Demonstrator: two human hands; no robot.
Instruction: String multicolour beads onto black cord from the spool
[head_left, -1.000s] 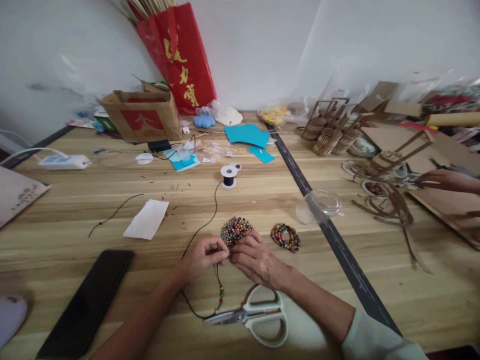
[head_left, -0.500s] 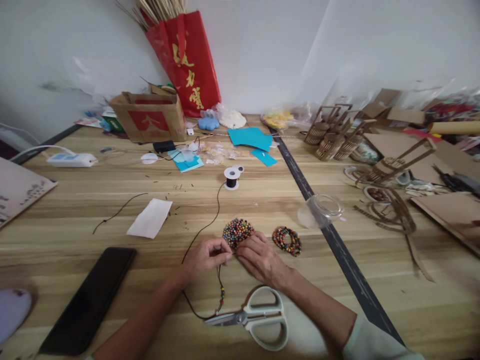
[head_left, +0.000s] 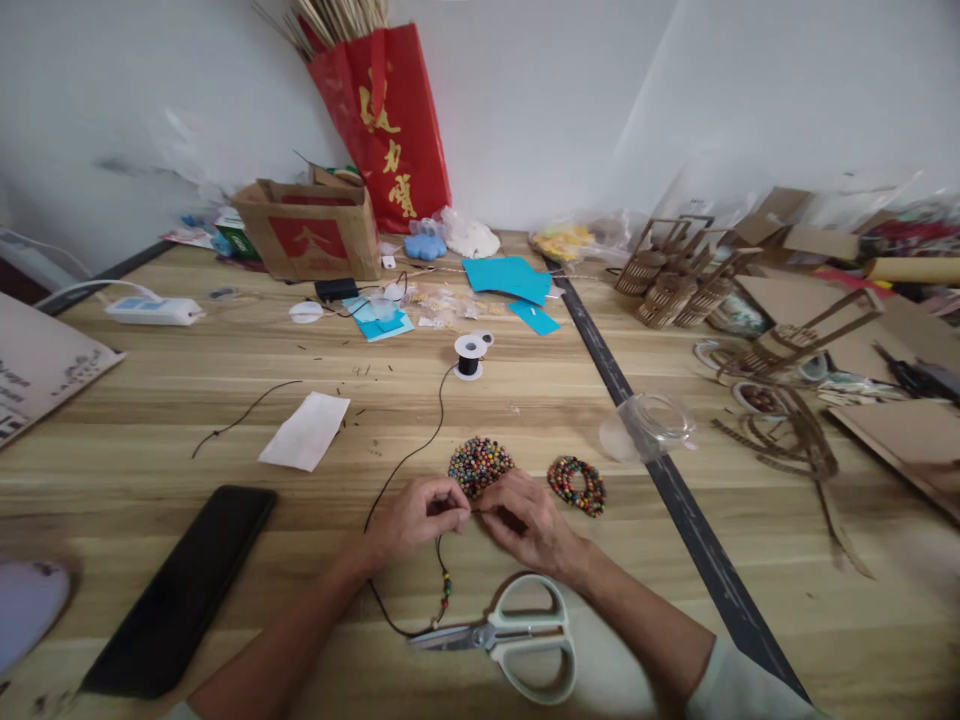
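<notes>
My left hand [head_left: 421, 518] is closed in a pinch on a thin black cord [head_left: 411, 455]. The cord loops down from a spool [head_left: 470, 358], round by the scissors and back up to these fingers. A few coloured beads [head_left: 447, 588] are threaded on its hanging part. My right hand [head_left: 529, 522] faces the left one, fingertips pinched at the cord's tip; whatever they hold is too small to make out. Just beyond the fingers lies a pile of small multicoloured beads [head_left: 478, 464], partly behind my right hand. Below the hands rest pale-handled scissors [head_left: 517, 636], blades slightly apart.
Right of the pile lies a coiled bead string [head_left: 576, 486], with a clear plastic container [head_left: 651, 426] farther right. A black phone [head_left: 184, 590] and white paper [head_left: 305, 432] lie to the left. Small woven baskets [head_left: 664, 290] and a cardboard box [head_left: 309, 232] stand farther back.
My right hand's fingers have drawn back slightly from the bead pile and now pinch closer to the cord's tip. My left hand stays nearly in place. The view has shifted slightly.
</notes>
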